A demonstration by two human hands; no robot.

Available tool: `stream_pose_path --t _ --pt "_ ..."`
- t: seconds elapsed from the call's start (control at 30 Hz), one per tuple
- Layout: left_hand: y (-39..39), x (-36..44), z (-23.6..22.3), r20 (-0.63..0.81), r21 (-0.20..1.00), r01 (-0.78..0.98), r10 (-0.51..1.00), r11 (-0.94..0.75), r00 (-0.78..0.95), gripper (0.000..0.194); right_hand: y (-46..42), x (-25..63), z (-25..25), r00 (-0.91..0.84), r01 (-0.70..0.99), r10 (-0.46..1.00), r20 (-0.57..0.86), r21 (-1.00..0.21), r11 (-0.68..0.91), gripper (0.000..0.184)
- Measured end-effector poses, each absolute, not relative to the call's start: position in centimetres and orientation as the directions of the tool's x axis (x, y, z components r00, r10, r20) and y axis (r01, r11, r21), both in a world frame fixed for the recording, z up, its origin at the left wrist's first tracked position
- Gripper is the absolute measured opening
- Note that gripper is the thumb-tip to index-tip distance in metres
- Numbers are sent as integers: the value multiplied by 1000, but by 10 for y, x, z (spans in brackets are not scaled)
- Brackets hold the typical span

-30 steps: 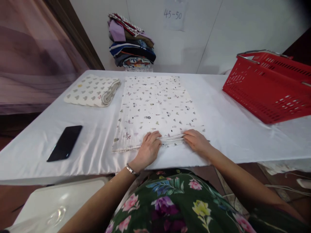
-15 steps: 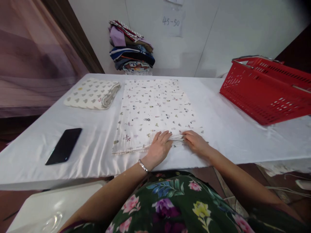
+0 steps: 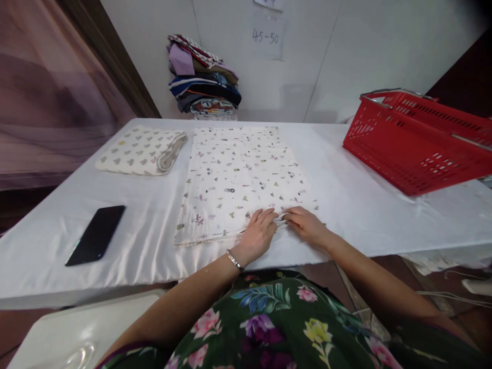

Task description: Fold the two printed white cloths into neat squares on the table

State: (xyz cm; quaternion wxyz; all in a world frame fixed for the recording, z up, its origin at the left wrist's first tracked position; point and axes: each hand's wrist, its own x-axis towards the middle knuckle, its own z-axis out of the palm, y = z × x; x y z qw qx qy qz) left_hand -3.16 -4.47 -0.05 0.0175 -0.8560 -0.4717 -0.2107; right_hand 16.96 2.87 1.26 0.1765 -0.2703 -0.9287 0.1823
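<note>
Patterned cloth (image 3: 238,177) flat on middle of table (image 3: 338,200). Our left hand (image 3: 260,234) and right hand (image 3: 306,224) pinch its bunched near edge; uneven tugging, we judge, could skew its layers or leave creases.

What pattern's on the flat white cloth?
The cloth has little scattered prints, some like palms; head view.

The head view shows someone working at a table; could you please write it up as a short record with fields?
Left hand: fingers on the cloth, grip unclear
Right hand: pinching the cloth's near edge
Cloth: white, printed, spread on the table, edge bunched between the hands
Blanket: folded, left of the cloth
Phone: dark screen, nearer than the blanket
Basket: red, on the table's right side
Clothes: piled beyond the table
</note>
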Motion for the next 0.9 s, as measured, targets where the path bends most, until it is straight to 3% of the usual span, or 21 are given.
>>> stream_pose_path --t 0.13,0.4,0.9 --pt "-43 -31 -1 415 226 817 811 -530 412 19 21 172 14 -800 440 546 248 -375 816 25" --pt "-42 -30 -4 426 288 813 828 -505 364 18 5 180 5 -713 492 550 435 -248 834 16" --pt "-41 -30 -2 471 321 796 815 -513 336 15 11 189 5 -697 672 644 316 -25 740 19"
